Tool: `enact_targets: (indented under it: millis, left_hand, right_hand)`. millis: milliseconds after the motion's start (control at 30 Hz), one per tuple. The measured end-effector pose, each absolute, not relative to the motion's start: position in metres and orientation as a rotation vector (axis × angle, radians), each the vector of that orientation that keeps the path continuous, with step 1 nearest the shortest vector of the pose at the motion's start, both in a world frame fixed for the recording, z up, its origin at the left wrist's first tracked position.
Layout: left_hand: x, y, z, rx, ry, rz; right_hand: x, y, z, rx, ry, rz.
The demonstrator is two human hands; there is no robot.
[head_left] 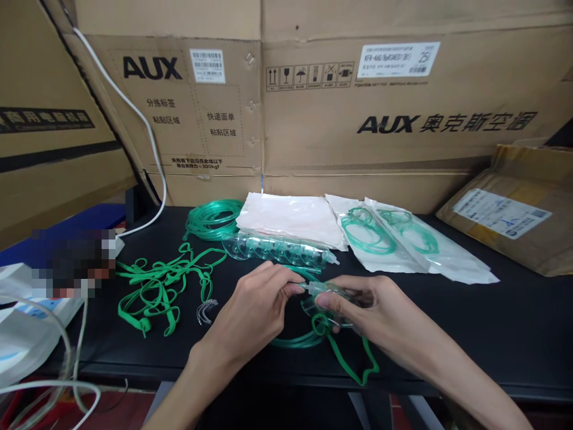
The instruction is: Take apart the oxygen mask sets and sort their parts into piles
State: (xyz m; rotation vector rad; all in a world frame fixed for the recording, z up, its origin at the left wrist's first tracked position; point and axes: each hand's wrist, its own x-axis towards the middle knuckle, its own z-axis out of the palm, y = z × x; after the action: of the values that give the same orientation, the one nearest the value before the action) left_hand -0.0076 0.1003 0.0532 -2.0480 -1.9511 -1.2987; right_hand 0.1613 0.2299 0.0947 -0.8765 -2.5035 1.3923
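My right hand (373,298) is wrapped round a clear green oxygen mask (308,307), partly hidden by the fingers. A translucent connector (317,288) on the mask points left, towards my left hand (264,295). My left fingers pinch the end of green oxygen tubing (299,343) at that connector; I cannot tell how far the tube end sits on it. The rest of the tubing curves on the table beneath both hands. From the mask hangs a green elastic strap (353,370) in a loop. Just behind lies a row of nested clear masks (277,249).
At the back are coiled green tubing (213,218), white packets (290,216) and bagged tubing sets (369,236). Loose green straps (152,280) and small metal strips (206,312) lie left. Cardboard (308,143) walls the back; a taped box (505,206) stands right.
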Motion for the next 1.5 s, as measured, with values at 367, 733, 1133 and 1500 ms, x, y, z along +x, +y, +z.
enact_targets:
  millis: [367, 733, 1133, 1500]
  left_hand:
    - [-0.005, 0.1, 0.055, -1.991, -2.011, -1.513]
    - [-0.004, 0.098, 0.062, -1.954, -2.217, -1.559]
    - [-0.01, 0.099, 0.062, -2.014, -2.134, -1.436]
    - [-0.013, 0.099, 0.056, -1.983, -1.966, -1.401]
  right_hand:
    - [0.162, 0.233, 0.088, -0.76, -2.524, 1.059]
    - [0.164, 0.23, 0.076, -0.267, -2.526, 0.647]
    - [0.16, 0.235, 0.089, -0.647, -2.537, 0.816]
    - [0.163, 0.231, 0.091, -0.938, -2.517, 0.848]
